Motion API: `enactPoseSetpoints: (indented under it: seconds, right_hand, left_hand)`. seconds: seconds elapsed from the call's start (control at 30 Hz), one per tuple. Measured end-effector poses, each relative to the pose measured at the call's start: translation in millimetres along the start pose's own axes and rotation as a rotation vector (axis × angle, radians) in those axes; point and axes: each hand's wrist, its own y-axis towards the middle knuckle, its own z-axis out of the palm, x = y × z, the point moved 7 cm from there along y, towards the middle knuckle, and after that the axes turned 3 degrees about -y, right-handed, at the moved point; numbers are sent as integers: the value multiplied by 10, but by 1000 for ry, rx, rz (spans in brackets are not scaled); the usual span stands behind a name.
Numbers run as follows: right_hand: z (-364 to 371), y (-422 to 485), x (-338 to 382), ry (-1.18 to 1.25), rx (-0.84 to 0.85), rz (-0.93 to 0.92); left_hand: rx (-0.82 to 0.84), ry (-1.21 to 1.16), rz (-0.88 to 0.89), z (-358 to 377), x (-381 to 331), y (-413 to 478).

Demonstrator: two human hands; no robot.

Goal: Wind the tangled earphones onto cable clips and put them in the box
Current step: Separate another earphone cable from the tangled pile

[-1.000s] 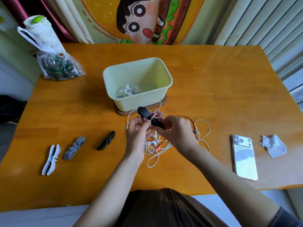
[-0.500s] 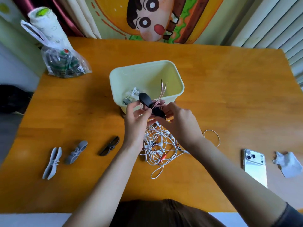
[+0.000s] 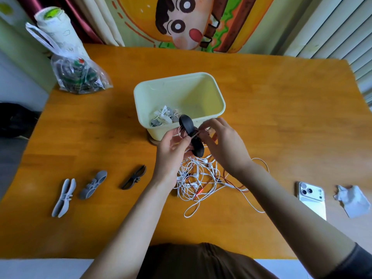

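At frame centre, the black cable clip (image 3: 198,147) is gripped by the left hand (image 3: 171,154); its pink cord (image 3: 181,133) is pinched by the right hand (image 3: 225,146), presumably to be tucked.

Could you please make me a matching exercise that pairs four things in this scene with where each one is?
Things:
1. phone
2. bag
3. box
4. wound black clip

Places:
A. far left corner
B. in mid-air
C. right side, lying flat
D. centre

Pairs: 1-C, 2-A, 3-D, 4-B
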Motion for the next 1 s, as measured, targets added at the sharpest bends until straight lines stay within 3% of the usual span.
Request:
enactPoseSetpoints:
  seconds: [0.27,0.53,0.8,1.0]
  right_hand:
    - [-47,-64,-19,-109,-5,-48]
    - [-113,-15,-11,4,190,-2]
    - [-112,-98,181,-7,75,-193]
    - [-66,-186,267,-139,35,-312]
  left_hand:
    - [72,67,24,77,51,-93]
    - [145,112,76,122,-14,-154]
    - [123,138,98,135,-47,-181]
    - [114,-6,-51,152,19,-182]
